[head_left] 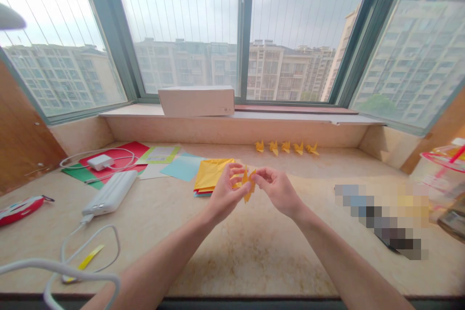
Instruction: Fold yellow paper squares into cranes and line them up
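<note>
A small yellow paper bird (245,177) is held in the air just right of the paper stack (211,175). The left hand (231,190) has its fingers curled round it with the thumb pressed on; the right hand (278,188) pinches its edge between thumb and fingertips. It looks mostly folded, with pointed parts standing out, though the fingers hide which creases remain; shaping seems to be in hand. Five similar birds (286,147) stand in a row beyond the stack and to its right, apparently finished. The stack itself, yellow on top with red and blue edges below, seems unused. Left of it lie a blue sheet (183,166) and, farther off, a white power bank (111,193).
</note>
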Available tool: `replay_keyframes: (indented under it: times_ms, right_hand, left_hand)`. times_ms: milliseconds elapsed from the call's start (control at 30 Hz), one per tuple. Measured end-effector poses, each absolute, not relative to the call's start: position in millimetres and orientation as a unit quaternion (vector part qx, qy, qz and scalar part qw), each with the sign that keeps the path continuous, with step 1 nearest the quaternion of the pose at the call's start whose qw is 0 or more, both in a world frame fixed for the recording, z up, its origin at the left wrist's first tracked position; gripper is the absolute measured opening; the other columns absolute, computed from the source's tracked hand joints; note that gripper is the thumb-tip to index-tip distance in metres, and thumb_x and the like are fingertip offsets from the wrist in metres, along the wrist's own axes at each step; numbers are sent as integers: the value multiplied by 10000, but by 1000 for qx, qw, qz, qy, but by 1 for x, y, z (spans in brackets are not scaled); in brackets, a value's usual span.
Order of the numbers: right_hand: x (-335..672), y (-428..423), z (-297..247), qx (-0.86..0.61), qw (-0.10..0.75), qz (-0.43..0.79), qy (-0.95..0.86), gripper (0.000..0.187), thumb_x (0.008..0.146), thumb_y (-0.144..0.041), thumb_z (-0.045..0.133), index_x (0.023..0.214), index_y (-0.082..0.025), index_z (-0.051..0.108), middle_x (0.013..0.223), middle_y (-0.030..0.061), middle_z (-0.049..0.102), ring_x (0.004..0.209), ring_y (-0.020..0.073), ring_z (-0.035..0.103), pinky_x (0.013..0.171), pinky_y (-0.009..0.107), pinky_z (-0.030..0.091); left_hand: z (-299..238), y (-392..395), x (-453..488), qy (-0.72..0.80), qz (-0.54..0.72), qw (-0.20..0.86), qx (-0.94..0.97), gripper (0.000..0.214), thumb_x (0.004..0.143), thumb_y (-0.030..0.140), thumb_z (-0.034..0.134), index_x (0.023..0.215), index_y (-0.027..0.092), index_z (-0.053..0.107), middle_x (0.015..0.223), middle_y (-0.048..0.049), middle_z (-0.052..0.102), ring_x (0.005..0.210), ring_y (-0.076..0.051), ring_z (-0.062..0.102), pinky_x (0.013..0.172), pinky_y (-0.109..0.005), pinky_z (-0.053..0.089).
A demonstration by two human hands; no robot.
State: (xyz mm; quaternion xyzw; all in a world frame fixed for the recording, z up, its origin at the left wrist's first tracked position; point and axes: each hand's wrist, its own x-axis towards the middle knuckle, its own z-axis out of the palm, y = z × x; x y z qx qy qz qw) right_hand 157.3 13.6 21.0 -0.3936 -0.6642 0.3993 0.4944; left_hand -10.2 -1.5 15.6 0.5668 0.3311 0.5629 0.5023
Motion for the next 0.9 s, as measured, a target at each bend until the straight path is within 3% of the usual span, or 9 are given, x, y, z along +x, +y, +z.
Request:
replay_keyframes:
  times_ms: [133, 233, 333, 500, 600, 667, 767, 900]
  right_hand:
    - [156, 15, 22, -407, 549, 398, -613, 338, 792, -491, 709, 857, -160, 697, 788, 57, 722, 666, 160, 622, 645, 299, 503]
    - [156, 15, 22, -395, 571, 410, -592, 350, 761, -500, 739, 855, -167, 683, 808, 63, 725, 695, 176, 648, 674, 318, 530]
    - [156, 15, 22, -384, 582, 417, -583, 349, 755, -486, 753, 873, -166, 681, 842, 76, 732, 747, 193, 670, 723, 339, 547]
    - [157, 17, 19, -356, 576, 428, -600, 371, 765, -410, 762, 1044, -174, 693, 974, 89, 742, 836, 197, 681, 782, 343, 543]
    - [155, 16, 17, -352, 576, 436, -595, 410, 764, -381, 765, 1104, -168, 678, 892, 71, 742, 794, 187, 680, 747, 329, 542]
    - [154, 15, 17, -360, 580, 437, -586, 420, 756, -382, 772, 1099, -159, 678, 836, 60, 738, 754, 181, 678, 716, 320, 539]
    - [151, 14, 17, -361, 584, 448, -573, 431, 736, -400, 785, 1074, -150, 692, 809, 59, 737, 733, 180, 672, 698, 315, 536]
    - [150, 13, 20, -369, 588, 447, -564, 458, 698, -441, 799, 1038, -144, 723, 764, 57, 732, 636, 156, 612, 635, 310, 515]
  left_hand:
    - [19, -6, -9, 315, 520, 574, 549, 664, 756, 354, 791, 1296, 234, 424, 1097, -83, 634, 855, -184, 676, 762, -338, 540]
    - [19, -5, -9, 291, 492, 633, 522, 580, 829, 419, 711, 1294, 201, 440, 990, -79, 687, 800, -189, 701, 819, -399, 539]
    - [17, -2, -10, 277, 482, 648, 521, 502, 826, 433, 707, 1218, 171, 534, 1008, -99, 706, 771, -182, 701, 790, -374, 546]
    - [16, -1, -10, 289, 512, 614, 527, 474, 844, 423, 679, 1220, 168, 545, 964, -77, 704, 793, -181, 695, 796, -364, 554]
    - [16, -4, -8, 303, 543, 558, 549, 474, 844, 413, 689, 1227, 221, 487, 1110, -85, 672, 844, -176, 688, 784, -356, 561]
    - [16, -5, -7, 319, 554, 507, 578, 395, 820, 395, 722, 1109, 214, 522, 1196, -91, 635, 876, -167, 673, 749, -304, 553]
    - [15, -4, -7, 348, 548, 464, 602, 309, 796, 389, 746, 920, 181, 553, 1126, -79, 649, 864, -168, 667, 692, -261, 535]
    - [15, -1, -8, 354, 568, 435, 603, 278, 791, 394, 746, 900, 179, 607, 1044, -56, 650, 853, -180, 670, 666, -265, 532]
